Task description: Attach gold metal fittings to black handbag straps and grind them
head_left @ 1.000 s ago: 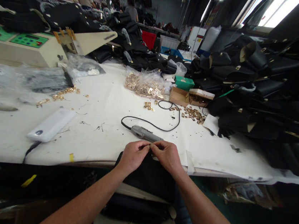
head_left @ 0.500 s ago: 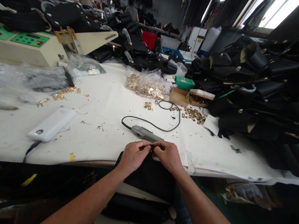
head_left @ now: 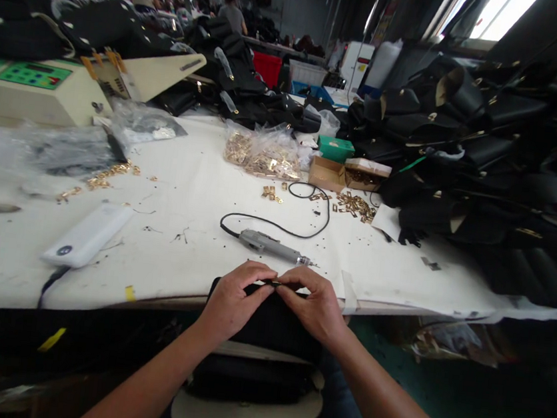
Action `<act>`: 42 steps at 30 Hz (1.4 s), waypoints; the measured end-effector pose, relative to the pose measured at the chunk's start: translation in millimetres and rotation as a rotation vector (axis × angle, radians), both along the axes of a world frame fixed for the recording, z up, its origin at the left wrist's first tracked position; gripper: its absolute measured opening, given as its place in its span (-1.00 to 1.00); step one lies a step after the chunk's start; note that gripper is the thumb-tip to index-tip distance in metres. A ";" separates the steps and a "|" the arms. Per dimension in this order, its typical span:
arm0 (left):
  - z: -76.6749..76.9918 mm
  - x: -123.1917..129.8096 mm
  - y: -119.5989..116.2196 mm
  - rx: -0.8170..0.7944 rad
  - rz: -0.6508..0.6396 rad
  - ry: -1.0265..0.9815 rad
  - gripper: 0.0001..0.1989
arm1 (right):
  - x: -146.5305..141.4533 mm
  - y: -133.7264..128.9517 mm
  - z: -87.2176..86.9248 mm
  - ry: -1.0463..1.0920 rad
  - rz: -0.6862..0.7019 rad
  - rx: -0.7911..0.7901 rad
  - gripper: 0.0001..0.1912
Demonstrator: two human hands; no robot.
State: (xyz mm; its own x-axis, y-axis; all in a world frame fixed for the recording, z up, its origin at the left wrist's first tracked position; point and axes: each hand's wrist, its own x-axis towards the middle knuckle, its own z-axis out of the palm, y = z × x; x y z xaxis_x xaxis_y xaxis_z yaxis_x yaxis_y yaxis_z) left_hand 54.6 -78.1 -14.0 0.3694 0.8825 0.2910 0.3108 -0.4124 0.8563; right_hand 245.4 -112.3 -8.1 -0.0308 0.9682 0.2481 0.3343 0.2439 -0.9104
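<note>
A black handbag [head_left: 275, 326] with pale lining rests against the table's front edge, close to my body. My left hand [head_left: 233, 303] pinches the bag's far upper edge between thumb and fingertips. Right beside it, my right hand [head_left: 316, 306] pinches the same edge, the fingertips of both nearly touching. A small dark, faintly brassy bit shows between the fingertips, too small to make out. Just beyond my hands lies a grey electric screwdriver [head_left: 274, 245], its bit pointing right.
Loose brass-coloured fittings [head_left: 354, 205] lie near cardboard boxes [head_left: 327, 174] and clear bags of fittings [head_left: 269, 157]. A white power bank [head_left: 88, 234] is at left, a machine with green panels [head_left: 33, 90] behind it. Black bags [head_left: 471, 144] are heaped at right.
My view has shifted slightly to the right. Both hands have turned a little at the bag's edge, thumbs now lower, and the screwdriver's tip has come into sight.
</note>
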 end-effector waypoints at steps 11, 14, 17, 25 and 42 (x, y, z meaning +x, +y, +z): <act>15.7 8.0 -29.3 0.216 0.068 0.024 -0.90 | 12.1 -20.1 20.9 0.039 0.107 0.030 -0.92; 17.2 8.6 -32.6 0.261 0.061 0.028 -0.90 | 14.2 -23.4 21.8 0.039 0.120 0.026 -0.90; 17.8 9.0 -34.4 0.278 0.059 0.038 -0.91 | 15.3 -24.0 22.4 0.031 0.132 0.041 -0.89; 21.4 9.7 -35.5 0.307 0.070 0.059 -0.90 | 16.5 -19.8 25.8 -0.001 0.171 0.079 -0.84; 19.7 5.6 -35.1 0.428 0.019 0.075 -0.78 | 17.7 -22.1 17.2 -0.395 0.164 0.415 -0.79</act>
